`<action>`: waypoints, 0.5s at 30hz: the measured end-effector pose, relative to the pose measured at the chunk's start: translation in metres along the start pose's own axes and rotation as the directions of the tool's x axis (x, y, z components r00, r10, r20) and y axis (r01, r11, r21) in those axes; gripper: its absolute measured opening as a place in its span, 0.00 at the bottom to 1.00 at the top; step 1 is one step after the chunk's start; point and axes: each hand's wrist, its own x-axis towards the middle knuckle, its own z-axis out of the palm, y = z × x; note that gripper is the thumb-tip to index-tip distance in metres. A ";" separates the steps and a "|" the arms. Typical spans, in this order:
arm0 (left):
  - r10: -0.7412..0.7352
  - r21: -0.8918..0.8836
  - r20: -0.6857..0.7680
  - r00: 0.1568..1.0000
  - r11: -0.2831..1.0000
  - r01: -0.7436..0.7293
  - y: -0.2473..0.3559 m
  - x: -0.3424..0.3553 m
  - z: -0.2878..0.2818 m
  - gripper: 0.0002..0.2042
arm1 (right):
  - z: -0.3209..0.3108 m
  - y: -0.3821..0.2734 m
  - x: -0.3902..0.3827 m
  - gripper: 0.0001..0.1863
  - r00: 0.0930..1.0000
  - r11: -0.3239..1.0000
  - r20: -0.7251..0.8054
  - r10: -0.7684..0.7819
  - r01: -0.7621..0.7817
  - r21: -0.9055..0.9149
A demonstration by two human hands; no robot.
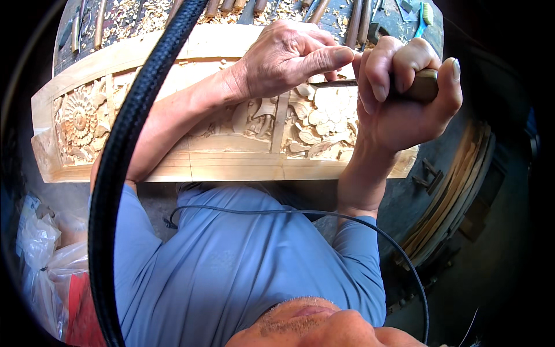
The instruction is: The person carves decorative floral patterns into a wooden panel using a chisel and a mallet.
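Note:
A carving chisel with a wooden handle is wrapped in the fingers of my right hand. Its thin dark blade points left over the carved wooden panel. My left hand is closed, its curled fingers at the blade and its thumb reaching toward my right hand. Just under the blade, pale flower and leaf relief fills one section of the panel. A round, petalled flower is carved at the panel's left end. The exact contact of my left fingertips with the blade is partly hidden.
Several wooden-handled tools and wood shavings lie along the far side of the dark workbench. A green-bristled brush lies at the far right. Curved boards stand to the right. Plastic bags sit at lower left; a black cable crosses the view.

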 end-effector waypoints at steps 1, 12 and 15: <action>0.030 0.020 -0.036 0.999 0.999 -0.030 -0.001 0.001 0.002 0.30 | 0.001 0.001 0.000 0.32 1.000 1.000 -0.014 0.007 -0.007 -0.008; 0.113 0.087 -0.072 0.991 0.990 -0.107 -0.005 0.004 0.003 0.30 | 0.005 0.004 0.001 0.32 0.997 0.997 -0.069 0.024 -0.029 -0.069; 0.054 0.051 -0.061 0.997 0.997 -0.051 0.000 0.004 0.003 0.30 | 0.004 0.004 0.001 0.32 0.997 0.997 -0.076 0.029 -0.034 -0.072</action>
